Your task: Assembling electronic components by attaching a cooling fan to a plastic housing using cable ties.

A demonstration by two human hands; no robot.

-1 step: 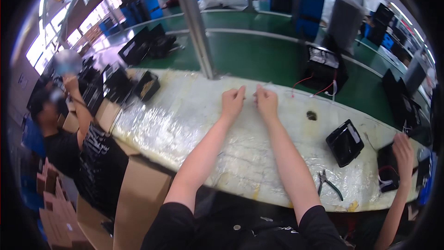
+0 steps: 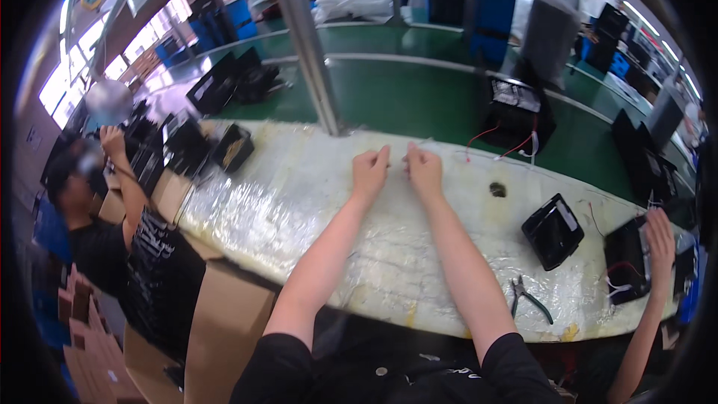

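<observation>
Both my arms stretch forward over the long, film-covered worktable [image 2: 299, 202]. My left hand [image 2: 369, 173] is closed, thumb up, above the table's far part. Beside it, a small gap away, my right hand [image 2: 425, 172] is closed too, its thumb towards the left one. Whatever the fingers may hold is hidden or too small to make out. Nearest to my right forearm lies a pair of cutting pliers [image 2: 529, 302] with dark green handles, jaws slightly apart. Further right, a black plastic housing [image 2: 553, 232] rests on the tabletop.
At the right edge another person's hand [image 2: 660, 243] is over a black case [image 2: 625, 263] with wires. A co-worker [image 2: 97, 232] is at the left, near black bins [image 2: 233, 148]. A metal post [image 2: 308, 52] rises behind the table. Beyond, a black unit [image 2: 514, 108] trails red wires on a green surface.
The whole view has shifted slightly. My hands stay closed and close together. At the right, the other person's hand has moved a little, uncovering more of the black case.
</observation>
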